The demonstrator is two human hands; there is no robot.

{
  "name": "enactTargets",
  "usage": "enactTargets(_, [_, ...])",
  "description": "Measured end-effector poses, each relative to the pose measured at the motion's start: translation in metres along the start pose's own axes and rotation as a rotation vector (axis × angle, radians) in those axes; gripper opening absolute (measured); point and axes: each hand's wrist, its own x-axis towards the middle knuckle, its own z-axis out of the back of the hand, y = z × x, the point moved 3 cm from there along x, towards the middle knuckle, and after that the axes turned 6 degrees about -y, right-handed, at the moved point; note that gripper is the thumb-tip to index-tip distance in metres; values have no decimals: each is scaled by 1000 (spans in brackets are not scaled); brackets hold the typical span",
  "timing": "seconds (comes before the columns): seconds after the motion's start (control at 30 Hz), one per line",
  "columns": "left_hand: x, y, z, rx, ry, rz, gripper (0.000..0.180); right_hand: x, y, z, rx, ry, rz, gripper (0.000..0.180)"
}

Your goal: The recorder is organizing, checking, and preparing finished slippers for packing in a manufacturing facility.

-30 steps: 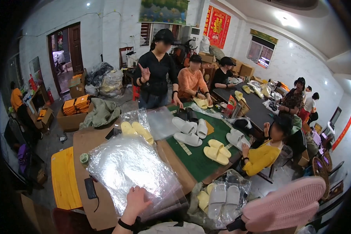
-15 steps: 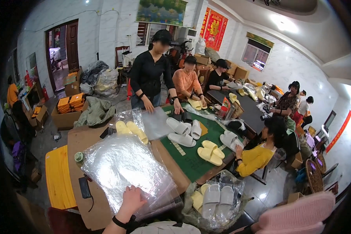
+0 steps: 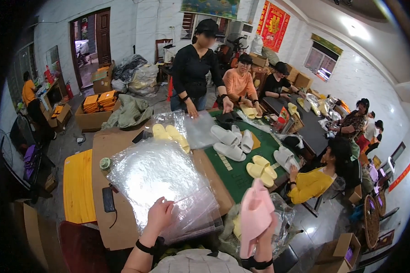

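My right hand (image 3: 265,243) grips a pair of pink slippers (image 3: 255,214), held upright in front of me at the table's near edge. Clear plastic bags (image 3: 155,168) lie in a flat, shiny stack on the brown table. Over the near right part of that stack is my left hand (image 3: 160,216), its fingers curled together; whatever may be between them is hidden. Behind the pink pair, partly covered by it, a clear bag (image 3: 282,218) of slippers hangs low. Yellow slippers (image 3: 171,135) rest at the far edge of the stack.
On the green mat (image 3: 214,166) sit grey slippers (image 3: 230,144) and another yellow pair (image 3: 261,170). Across the table stands a person in black (image 3: 197,68); a person in yellow (image 3: 310,186) sits at right. A jar (image 3: 105,164) and black case (image 3: 108,200) lie left.
The pink slippers have swung in from the lower right to the table's edge and turned upright. My left hand's fingers, spread on the bags before, have curled. The whole view has shifted.
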Motion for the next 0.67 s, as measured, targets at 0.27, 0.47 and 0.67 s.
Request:
enactTargets(0.27, [0, -14, 12, -127, -149, 57, 22, -13, -63, -54, -1394, 765, 609, 37])
enactTargets(0.47, [-1, -22, 13, -214, -39, 124, 27, -6, -78, -51, -1403, 716, 588, 34])
enactTargets(0.67, [-10, 6, -13, -118, 5, 84, 51, 8, -79, -29, -1254, 587, 652, 42])
